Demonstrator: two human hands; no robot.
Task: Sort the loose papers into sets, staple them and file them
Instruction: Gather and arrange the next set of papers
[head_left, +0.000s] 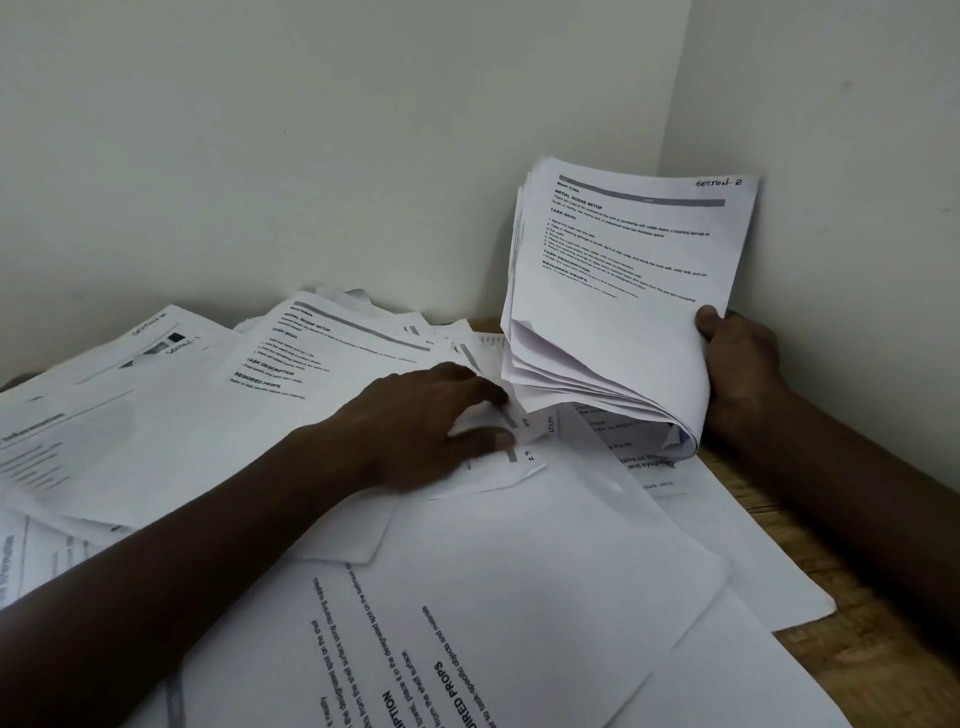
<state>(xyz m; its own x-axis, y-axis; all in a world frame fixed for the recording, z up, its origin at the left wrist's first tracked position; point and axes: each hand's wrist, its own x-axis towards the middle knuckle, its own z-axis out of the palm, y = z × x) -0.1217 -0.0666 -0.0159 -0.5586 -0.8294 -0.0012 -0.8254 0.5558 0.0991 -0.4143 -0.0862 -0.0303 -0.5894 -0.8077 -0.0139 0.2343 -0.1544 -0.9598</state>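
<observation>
Loose papers lie strewn in overlapping layers over most of the wooden table, from its left edge nearly to its far right corner. At that corner the right hand grips a thick stack of printed sheets upright, with the thumb on the front page marked "Section 2". The left hand reaches across the pile, its thumb and curled fingers pinching a sheet by its corner, just below the stack.

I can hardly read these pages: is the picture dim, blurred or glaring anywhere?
Head view: dim, even light, no glare; soft shadow under the stack of papers the right hand grips; left-edge loose papers smeared; the left hand, pinching a loose sheet, underexposed.
</observation>
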